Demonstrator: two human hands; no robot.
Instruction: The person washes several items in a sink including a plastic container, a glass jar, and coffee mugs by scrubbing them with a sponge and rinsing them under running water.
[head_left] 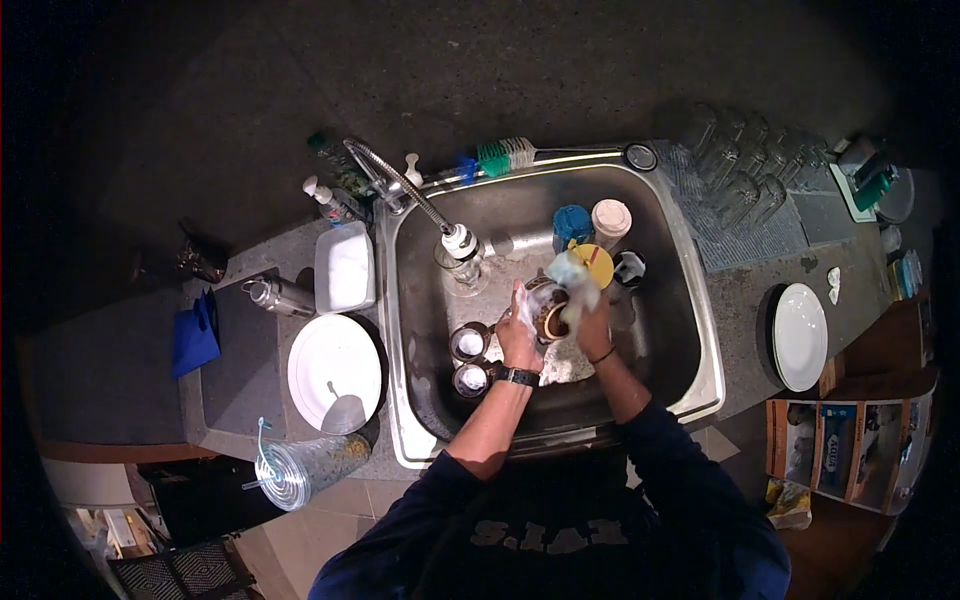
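Over the middle of the steel sink, my left hand grips a brown mug streaked with white suds. My right hand is closed on a pale, foamy sponge, blurred by motion, against the mug's far side. Beyond it are a yellow-lidded cup, a blue cup and a white-lidded cup. A dark cup sits to the right. Left of my left hand are two dark mugs with foam inside, a farther mug and a nearer mug.
The spring faucet hangs above a clear glass. On the left counter are a white tub, white plate, steel bottle and clear tumbler. To the right, several upturned glasses lie beyond an oval plate.
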